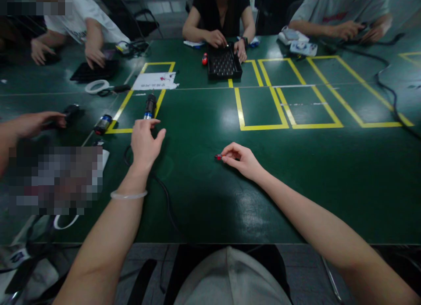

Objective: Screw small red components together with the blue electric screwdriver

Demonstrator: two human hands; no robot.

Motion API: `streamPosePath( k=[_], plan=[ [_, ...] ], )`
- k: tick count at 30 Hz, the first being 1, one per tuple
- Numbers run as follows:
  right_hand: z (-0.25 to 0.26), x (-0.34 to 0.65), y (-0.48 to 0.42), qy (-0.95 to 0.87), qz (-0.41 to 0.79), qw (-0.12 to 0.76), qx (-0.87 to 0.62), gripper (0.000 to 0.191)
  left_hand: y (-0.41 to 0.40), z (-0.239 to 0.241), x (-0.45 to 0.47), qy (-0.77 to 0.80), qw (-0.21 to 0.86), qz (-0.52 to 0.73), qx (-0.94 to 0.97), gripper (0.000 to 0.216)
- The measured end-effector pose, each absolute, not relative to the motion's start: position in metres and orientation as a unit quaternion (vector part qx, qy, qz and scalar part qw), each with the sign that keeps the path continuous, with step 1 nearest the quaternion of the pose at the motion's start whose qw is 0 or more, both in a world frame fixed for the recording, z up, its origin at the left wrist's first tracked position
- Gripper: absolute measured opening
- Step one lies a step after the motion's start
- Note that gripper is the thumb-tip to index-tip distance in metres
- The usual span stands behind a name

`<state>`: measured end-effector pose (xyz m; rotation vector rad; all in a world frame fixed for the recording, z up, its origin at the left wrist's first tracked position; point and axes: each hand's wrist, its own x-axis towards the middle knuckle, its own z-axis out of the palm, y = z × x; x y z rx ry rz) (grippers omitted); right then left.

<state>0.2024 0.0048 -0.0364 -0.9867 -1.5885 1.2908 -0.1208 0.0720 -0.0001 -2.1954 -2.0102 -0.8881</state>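
Observation:
My left hand (146, 140) is at the near end of a black cylindrical tool with a blue band (150, 105), its thumb and index finger spread apart. The other fingers of that hand are partly hidden, so their contact with the tool is unclear. Further right, my right hand (241, 160) is low over the green table (210, 199), with thumb and fingertips pinched on a small red and black piece (218, 157). The piece points left out of the fingers; its exact kind is too small to make out.
A black cable (167, 199) runs under my left wrist. Yellow tape outlines (263, 127) mark the table. A white sheet (156, 80), a black tray of small parts (224, 63) and another cylinder (103, 124) lie beyond. Co-workers' hands (94, 55) work across the table; another hand (49, 120) is at left.

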Motion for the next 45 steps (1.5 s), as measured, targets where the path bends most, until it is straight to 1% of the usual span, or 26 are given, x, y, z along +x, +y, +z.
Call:
streamPosePath(
  k=[1,3,6,8,11,14,16,20,27,34,45],
  plan=[
    [-0.036,0.202,0.005,-0.633,0.517,0.420,-0.394,0.018,0.074,-0.001,-0.132,-0.678,0.038,-0.273,-0.682,0.037],
    [-0.036,0.203,0.004,-0.632,0.521,0.418,-0.393,0.017,0.076,-0.001,-0.151,-0.732,0.043,-0.236,-0.637,0.047],
    [-0.035,0.203,0.004,-0.632,0.522,0.415,-0.395,0.017,0.076,-0.001,-0.166,-0.780,-0.001,-0.184,-0.598,0.054],
    [-0.035,0.203,0.004,-0.631,0.520,0.418,-0.395,0.017,0.076,-0.001,-0.170,-0.786,-0.023,-0.163,-0.595,0.054],
    [-0.035,0.203,0.004,-0.631,0.520,0.420,-0.393,0.017,0.078,-0.002,-0.172,-0.794,-0.027,-0.155,-0.588,0.055],
    [-0.034,0.203,0.004,-0.633,0.520,0.416,-0.395,0.017,0.080,-0.003,-0.173,-0.801,-0.025,-0.143,-0.581,0.065],
    [-0.033,0.203,0.004,-0.635,0.518,0.415,-0.396,0.018,0.081,-0.002,-0.174,-0.799,-0.028,-0.111,-0.590,0.069],
    [-0.032,0.203,0.004,-0.638,0.516,0.411,-0.397,0.019,0.081,0.002,-0.173,-0.793,-0.035,-0.041,-0.607,0.065],
    [-0.039,0.204,0.007,-0.644,0.506,0.411,-0.399,0.019,0.074,0.007,-0.161,-0.782,-0.029,-0.017,-0.622,0.061],
    [-0.042,0.204,0.007,-0.680,0.469,0.392,-0.405,0.024,0.051,0.004,-0.135,-0.745,-0.020,-0.029,-0.666,0.057],
    [-0.038,0.199,0.003,-0.722,0.412,0.372,-0.413,0.013,-0.003,-0.001,-0.058,-0.632,-0.040,-0.067,-0.771,0.051]
  ],
)
